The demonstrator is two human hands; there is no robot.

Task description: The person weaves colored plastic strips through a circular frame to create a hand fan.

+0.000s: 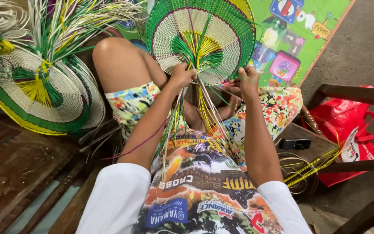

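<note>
Soft daylight fills the scene evenly; colours are vivid, shadows faint, focus sharp, with wide-angle bending towards the edges.

The woven fan [201, 39] is cut off at the top edge, and its loose strands [204, 108] hide the fingertips of both hands.

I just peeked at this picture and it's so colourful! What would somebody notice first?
First, the big round woven fan at top centre, ringed green, cream and yellow, with loose strips hanging from it. The left hand and right hand grip it at its lower edge, above the person's lap. At left lies a stack of similar woven fans on the wooden bench, and a red bag sits at right.
</note>
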